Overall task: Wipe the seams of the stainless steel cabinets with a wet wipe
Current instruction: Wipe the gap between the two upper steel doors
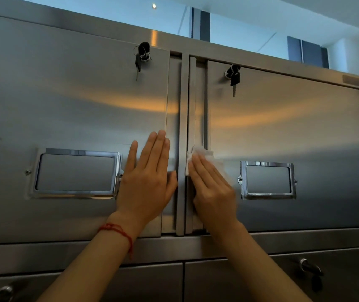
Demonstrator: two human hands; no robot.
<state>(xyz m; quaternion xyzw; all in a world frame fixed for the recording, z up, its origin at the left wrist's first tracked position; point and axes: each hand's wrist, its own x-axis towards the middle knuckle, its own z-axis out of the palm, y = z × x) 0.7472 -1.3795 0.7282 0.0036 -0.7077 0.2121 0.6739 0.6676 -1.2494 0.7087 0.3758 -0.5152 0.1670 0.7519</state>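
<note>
Two stainless steel cabinet doors fill the view: a left door [71, 110] and a right door [287, 131]. Between them runs a vertical seam [185, 101] with raised strips. My left hand [147, 177] lies flat on the left door's right edge, fingers spread, holding nothing. My right hand [212, 186] presses a white wet wipe [204, 153] against the seam at the right door's left edge. The wipe sticks out above and to the left of my fingers. A red string bracelet [117, 232] is on my left wrist.
Each door has a lock with black keys hanging, one on the left [142, 55] and one on the right [233, 76], and a chrome label holder, left [76, 173] and right [268, 180]. Lower cabinet doors with locks [309, 269] sit beneath a horizontal rail [65, 253].
</note>
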